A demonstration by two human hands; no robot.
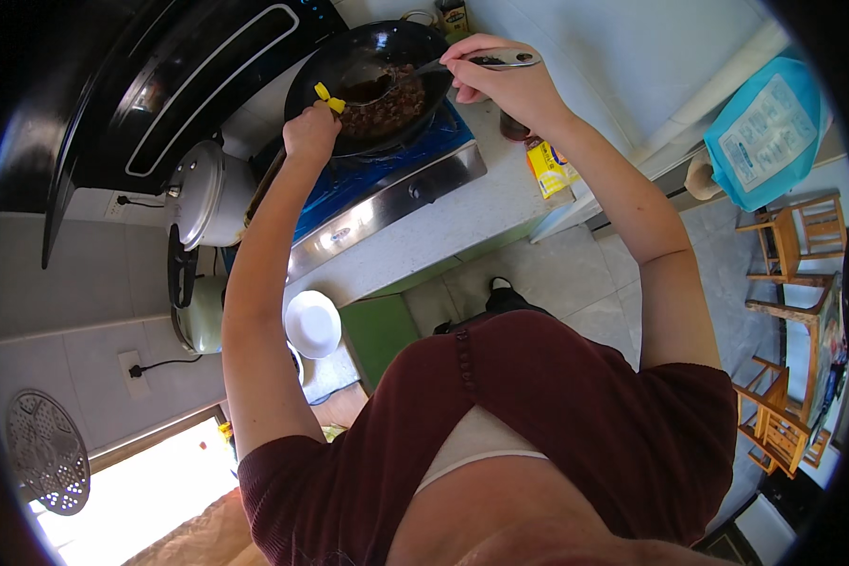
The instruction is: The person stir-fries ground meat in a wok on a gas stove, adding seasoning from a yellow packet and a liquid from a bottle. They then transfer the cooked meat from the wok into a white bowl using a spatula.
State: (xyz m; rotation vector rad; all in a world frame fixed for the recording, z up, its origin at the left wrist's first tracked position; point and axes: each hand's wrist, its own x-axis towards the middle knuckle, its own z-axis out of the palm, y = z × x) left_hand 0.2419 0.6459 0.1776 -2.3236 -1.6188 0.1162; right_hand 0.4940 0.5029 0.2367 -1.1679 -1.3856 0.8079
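Observation:
My left hand [313, 133] grips a bottle by its neck, tilted over the near left rim of a black wok [311, 78]. The bottle's yellow flip cap [331, 99] pokes out past my fingers, and my forearm hides most of its body. In my right hand [492, 71] is the metal handle of a ladle [428, 67], its head down inside the wok. Dark liquid [375, 88] shows at the ladle's head. Browned minced food [389, 117] lies across the wok's near right part. The wok sits on a gas stove [417, 173] with a blue top.
A grey pressure cooker [209, 191] stands left of the stove. A white bowl [313, 324] rests on the nearer counter. Right of the stove are a jar [513, 127] and a yellow packet [552, 168]. The black range hood [184, 92] overhangs the left. Wooden chairs [785, 237] stand far right.

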